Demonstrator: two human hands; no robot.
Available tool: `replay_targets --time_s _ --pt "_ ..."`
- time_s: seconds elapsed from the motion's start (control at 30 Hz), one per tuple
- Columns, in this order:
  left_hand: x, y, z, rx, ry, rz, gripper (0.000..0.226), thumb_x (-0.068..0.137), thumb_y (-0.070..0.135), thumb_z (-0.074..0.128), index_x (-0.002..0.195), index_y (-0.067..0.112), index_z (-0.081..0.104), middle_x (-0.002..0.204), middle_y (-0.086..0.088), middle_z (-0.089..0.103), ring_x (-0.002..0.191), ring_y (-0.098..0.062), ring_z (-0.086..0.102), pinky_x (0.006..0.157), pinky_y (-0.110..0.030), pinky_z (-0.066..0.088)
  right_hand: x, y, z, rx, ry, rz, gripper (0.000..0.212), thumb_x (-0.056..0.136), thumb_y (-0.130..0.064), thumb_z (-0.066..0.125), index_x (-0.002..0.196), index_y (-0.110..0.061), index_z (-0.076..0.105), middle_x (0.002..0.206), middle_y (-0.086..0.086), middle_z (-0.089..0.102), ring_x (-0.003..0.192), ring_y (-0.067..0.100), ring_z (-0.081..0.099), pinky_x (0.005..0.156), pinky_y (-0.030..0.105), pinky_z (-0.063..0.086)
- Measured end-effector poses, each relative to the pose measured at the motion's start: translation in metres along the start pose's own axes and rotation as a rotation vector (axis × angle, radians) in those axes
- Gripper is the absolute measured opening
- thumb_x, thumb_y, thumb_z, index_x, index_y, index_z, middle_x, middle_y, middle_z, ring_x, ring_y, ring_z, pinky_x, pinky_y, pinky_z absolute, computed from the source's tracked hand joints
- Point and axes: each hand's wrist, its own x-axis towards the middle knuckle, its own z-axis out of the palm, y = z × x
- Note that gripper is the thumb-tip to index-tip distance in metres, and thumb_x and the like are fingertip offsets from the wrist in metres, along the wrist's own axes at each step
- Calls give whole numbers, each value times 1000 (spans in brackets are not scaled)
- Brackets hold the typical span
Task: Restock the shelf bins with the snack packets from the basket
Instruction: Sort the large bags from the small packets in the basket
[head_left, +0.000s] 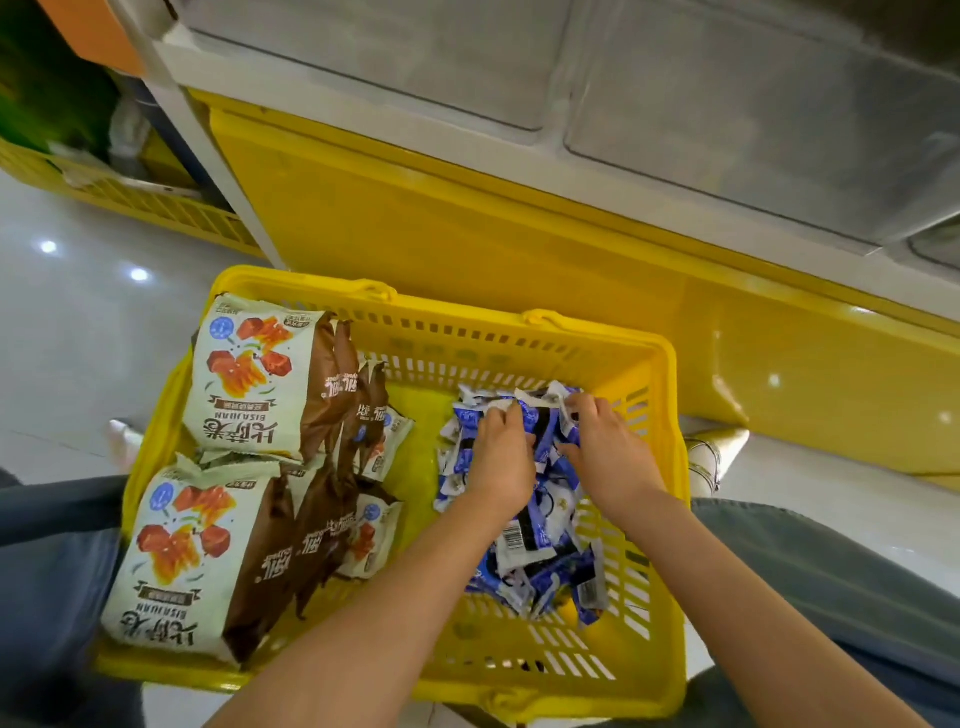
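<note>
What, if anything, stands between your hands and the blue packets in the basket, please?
Nothing visible does. The left hand and right hand are on the blue packets, fingers curled into the pile at the right side of the yellow basket. The brown packets stand apart along its left side.

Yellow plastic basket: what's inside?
Cream-and-brown snack bags on the left; heap of small blue-and-white packets on the right, gripped by left hand and right hand. Lower packets and the yellow plastic basket floor under them are covered.
</note>
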Motion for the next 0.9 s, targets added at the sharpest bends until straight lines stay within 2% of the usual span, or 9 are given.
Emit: replay_targets --time_s 0.23,0.37,0.5,0.57,0.63,0.7,0.77,0.83,0.9 --pt "8 -4 -14 69 -115 20 52 98 16 40 144 3 18 140 -18 32 127 -31 34 101 -37 35 8 1 3 -64 139 151 42 93 -8 54 130 -5 35 129 15 41 118 29 46 93 32 42" --pt "-13 -2 -34 162 -130 69 49 97 14 42 142 6 25 135 -16 36 122 -29 39 101 -38 38 2 -1 1 -288 126 122 38 97 -23 45 131 -9 34 134 10 41 127 26 36 104 33 31" --pt "-62 -1 -76 84 95 275 35 97 17 40 131 19 40 124 1 44 104 -12 47 90 -27 44 -10 -20 -6 -168 136 22 49 100 -35 35 140 -7 29 140 11 35 133 26 30 110 34 26" --pt "-90 -5 -103 37 238 377 33 96 22 39 128 25 42 114 12 43 93 -3 44 85 -20 40 -19 -41 -9 -3 169 -101 44 100 -30 38 136 -6 35 132 10 40 126 25 38 105 32 31" --pt "-113 -16 -135 -6 395 411 31 92 25 37 122 26 45 107 18 39 93 0 42 86 -17 38 -26 -69 -11 176 159 -207 40 100 -28 39 134 -7 38 129 8 41 118 22 44 95 26 38" --pt "-127 -37 -169 -57 599 346 27 91 24 39 116 25 49 104 15 42 96 -2 42 83 -14 35 -31 -106 -13 350 126 -259 40 100 -30 39 135 -10 39 130 6 41 111 20 50 84 21 39" --pt "-125 -62 -194 -21 755 222 22 92 15 44 113 17 51 105 2 49 99 -13 43 82 -23 38 -27 -136 -12 477 87 -254 45 99 -33 39 138 -10 36 135 6 40 117 20 49 92 24 40" --pt "-124 -94 -213 24 798 36 27 92 11 47 118 8 50 112 -12 51 105 -26 45 87 -39 37 -25 -170 -14 588 30 -216 54 98 -34 42 142 -6 30 142 8 39 127 20 43 105 29 37" --pt "-121 -125 -220 -14 714 -143 34 94 12 45 127 4 46 123 -20 48 112 -34 45 94 -44 34 -23 -198 -17 739 -62 -122 60 97 -35 46 143 -4 26 143 8 39 130 21 41 106 29 35"
